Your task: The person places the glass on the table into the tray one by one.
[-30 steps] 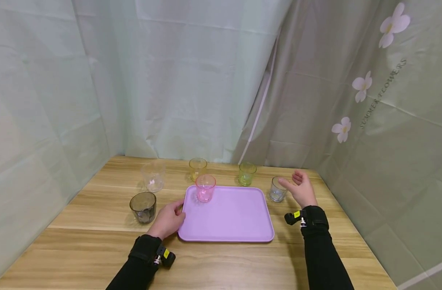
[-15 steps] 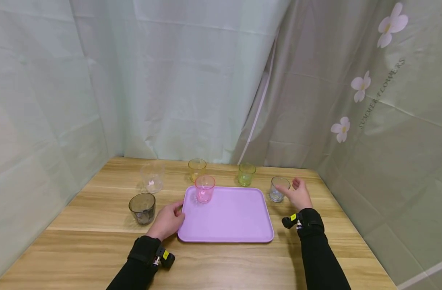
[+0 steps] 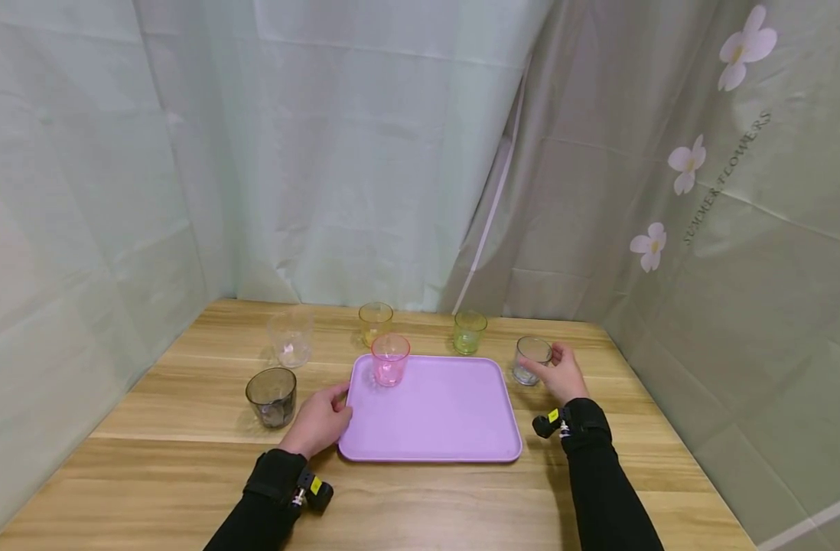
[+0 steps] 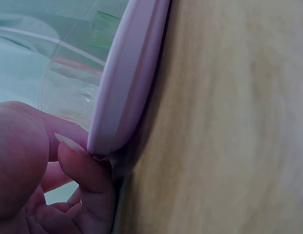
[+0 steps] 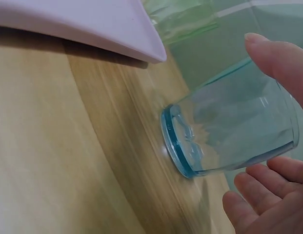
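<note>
A lilac tray lies on the wooden table, and my left hand holds its left edge. In the left wrist view my fingers meet at the tray's rim. My right hand is around a pale blue glass right of the tray. Seen from the right wrist, the thumb is on one side of the glass and the curved fingers are on the other; contact is hard to tell. A pink glass stands upright on the tray's far left corner.
A smoky grey glass stands left of my left hand, with a clear glass behind it. Behind the tray are a yellow glass and a green glass. Curtains enclose the table's back and sides.
My right hand has moved left and down, so that its thumb and fingers come round the pale blue glass. The left hand and tray stay put.
</note>
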`<state>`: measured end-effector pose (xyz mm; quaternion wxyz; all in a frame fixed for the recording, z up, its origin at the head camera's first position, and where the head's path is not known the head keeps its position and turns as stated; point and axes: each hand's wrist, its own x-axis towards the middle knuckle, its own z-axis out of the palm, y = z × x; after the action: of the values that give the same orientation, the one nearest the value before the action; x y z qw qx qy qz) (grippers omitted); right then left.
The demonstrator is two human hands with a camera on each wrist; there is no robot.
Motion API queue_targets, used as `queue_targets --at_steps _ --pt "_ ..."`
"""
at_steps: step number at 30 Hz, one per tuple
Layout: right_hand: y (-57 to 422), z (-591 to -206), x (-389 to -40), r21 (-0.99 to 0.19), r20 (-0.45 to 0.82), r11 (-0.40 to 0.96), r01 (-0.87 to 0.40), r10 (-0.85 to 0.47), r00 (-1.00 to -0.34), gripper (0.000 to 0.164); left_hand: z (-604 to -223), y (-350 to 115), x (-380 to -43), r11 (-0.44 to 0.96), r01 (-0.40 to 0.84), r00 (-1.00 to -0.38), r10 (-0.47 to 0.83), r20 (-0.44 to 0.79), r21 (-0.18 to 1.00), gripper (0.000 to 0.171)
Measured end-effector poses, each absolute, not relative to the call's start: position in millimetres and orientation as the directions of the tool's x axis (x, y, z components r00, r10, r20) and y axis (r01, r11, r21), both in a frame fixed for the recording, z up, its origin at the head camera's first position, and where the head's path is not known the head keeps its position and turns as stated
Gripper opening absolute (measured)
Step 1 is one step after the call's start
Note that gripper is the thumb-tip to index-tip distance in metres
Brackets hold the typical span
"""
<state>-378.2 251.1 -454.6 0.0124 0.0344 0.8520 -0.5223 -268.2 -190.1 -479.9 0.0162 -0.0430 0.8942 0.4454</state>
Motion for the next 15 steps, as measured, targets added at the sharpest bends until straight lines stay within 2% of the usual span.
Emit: queue_targets --at_steps 11,15 --pt "245.4 -458.9 -379.0 -0.878 -0.037 0.475 0.049 0.033 -0.999 0.102 -479.1 -190.2 -268.0 0.603 -0.098 -0.995 -0.064 -0.074 0.792 0.056" --pt "244.6 -462.6 -381.6 -0.88 -0.041 0.474 0.044 0.017 -0.999 0.105 -479.1 -189.9 -268.3 0.601 -0.104 -0.995 -0.065 -0.081 0.792 0.056"
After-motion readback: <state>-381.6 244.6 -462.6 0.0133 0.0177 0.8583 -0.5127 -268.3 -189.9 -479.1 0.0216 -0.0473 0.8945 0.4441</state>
